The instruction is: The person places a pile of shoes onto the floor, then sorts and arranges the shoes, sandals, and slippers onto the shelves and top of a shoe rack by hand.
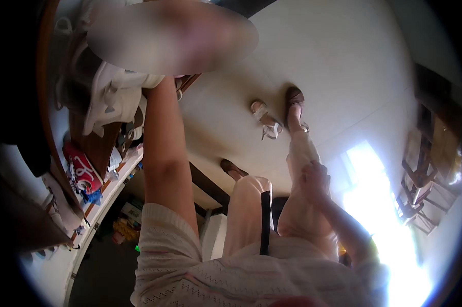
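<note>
My left arm reaches up to the shoe rack at the left. A blurred patch covers my left hand, so its fingers and anything in them are hidden. White shoes (pixel 113 94) sit on the rack right beside that forearm. Lower on the rack lies a red shoe with white laces (pixel 82 168). My right hand (pixel 315 179) rests on my right leg, over the light trousers (pixel 305 148), with no object visible in it. A pale strappy sandal (pixel 267 120) lies on the floor near my right foot, which wears a brown shoe (pixel 294 96).
The wooden shoe rack (pixel 94 148) fills the left side, with several more shoes on it. Wooden chairs (pixel 420 179) stand at the far right. Bright light falls across the pale floor (pixel 354 66) at the lower right. My other brown shoe (pixel 232 167) is on the floor.
</note>
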The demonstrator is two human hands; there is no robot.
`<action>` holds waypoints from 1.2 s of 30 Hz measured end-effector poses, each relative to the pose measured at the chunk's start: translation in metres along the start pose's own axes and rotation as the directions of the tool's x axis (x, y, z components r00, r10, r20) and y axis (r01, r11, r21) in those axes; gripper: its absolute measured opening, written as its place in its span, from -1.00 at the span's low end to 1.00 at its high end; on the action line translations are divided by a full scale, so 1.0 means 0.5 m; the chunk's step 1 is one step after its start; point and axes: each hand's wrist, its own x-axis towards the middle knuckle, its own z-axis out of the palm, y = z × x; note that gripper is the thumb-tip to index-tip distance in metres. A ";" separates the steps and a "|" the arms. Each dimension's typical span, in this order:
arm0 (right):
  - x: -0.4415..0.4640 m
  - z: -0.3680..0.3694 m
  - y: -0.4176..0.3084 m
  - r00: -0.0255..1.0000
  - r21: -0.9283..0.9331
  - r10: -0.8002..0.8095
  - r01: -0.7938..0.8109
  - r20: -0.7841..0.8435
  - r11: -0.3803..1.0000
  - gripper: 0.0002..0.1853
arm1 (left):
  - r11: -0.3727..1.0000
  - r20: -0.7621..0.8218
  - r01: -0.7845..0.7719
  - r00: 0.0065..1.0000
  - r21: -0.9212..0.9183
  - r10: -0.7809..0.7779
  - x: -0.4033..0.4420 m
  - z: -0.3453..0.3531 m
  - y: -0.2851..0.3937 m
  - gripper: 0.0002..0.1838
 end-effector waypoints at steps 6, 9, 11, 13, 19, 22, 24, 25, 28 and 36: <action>0.001 0.025 0.009 0.999 -0.001 -0.012 0.012 0.049 1.000 -0.75 | 0.998 0.012 -0.065 0.998 -0.010 0.065 -0.015 0.021 0.021 -0.61; 0.001 0.010 -0.008 0.992 -0.036 0.035 -0.031 0.122 0.999 -0.76 | 0.997 0.025 -0.074 0.997 -0.029 0.075 -0.039 0.017 0.032 -0.62; -0.006 0.024 -0.002 0.996 -0.075 0.009 -0.002 0.087 0.997 -0.77 | 0.996 0.044 -0.083 0.995 -0.041 0.084 -0.064 0.013 0.036 -0.62; -0.016 0.036 -0.009 0.999 -0.081 -0.001 0.004 0.039 0.997 -0.77 | 0.995 0.072 -0.088 0.993 -0.051 0.091 -0.102 0.002 0.040 -0.62; -0.030 0.083 -0.041 0.995 -0.130 0.082 -0.073 0.061 0.989 -0.77 | 0.982 0.187 -0.178 0.969 0.065 0.163 -0.324 -0.102 -0.009 -0.69; -0.037 0.098 -0.061 0.994 -0.156 0.090 -0.079 0.061 0.985 -0.77 | 0.959 0.346 0.170 0.934 -0.226 -0.084 -0.437 -0.186 -0.078 -0.77; -0.047 0.118 -0.064 0.998 -0.130 0.051 -0.045 0.044 0.991 -0.78 | 0.857 0.412 0.352 0.892 -0.377 -0.186 -0.484 -0.241 -0.105 -0.77; -0.040 0.136 -0.058 0.999 -0.106 0.025 -0.022 0.028 0.994 -0.78 | 0.895 0.372 0.335 0.903 -0.296 -0.215 -0.499 -0.268 -0.117 -0.77; -0.071 0.131 -0.077 0.991 -0.292 -0.059 0.021 -0.122 0.956 -0.81 | 0.963 0.336 0.270 0.906 0.014 -0.258 -0.544 -0.326 -0.184 -0.77; -0.076 0.131 -0.098 0.994 -0.317 -0.051 0.018 -0.096 0.948 -0.77 | 0.902 0.274 0.429 0.863 0.049 -0.425 -0.683 -0.362 -0.249 -0.77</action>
